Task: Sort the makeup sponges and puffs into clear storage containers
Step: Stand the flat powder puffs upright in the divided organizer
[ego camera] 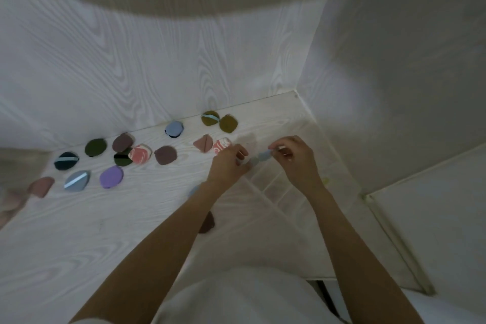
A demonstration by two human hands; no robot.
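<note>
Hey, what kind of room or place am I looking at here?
Probably a home vanity or desk nook: a white wood-grain tabletop set into a corner of matching white panel walls, strewn with coloured makeup puffs like the purple one.

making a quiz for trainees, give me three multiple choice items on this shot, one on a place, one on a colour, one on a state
1. Where do the two olive-yellow round puffs lie?
A. at the far edge of the white wood-grain tabletop, by the wall
B. inside the clear divided plastic container
C. under the left forearm

2. What colour is the round puff just right of the grey-blue puff with a pale strap?
A. orange
B. purple
C. white

3. What are the hands doing?
A. both lie flat on the tabletop
B. both hang at the person's sides
C. left hand and right hand together hold a small pale blue-grey piece over the clear divided plastic container

Answers: 1 A, the pair sits next to the wall. 2 B, it is plainly purple. 3 C, fingers of both hands curl on the piece.
</note>
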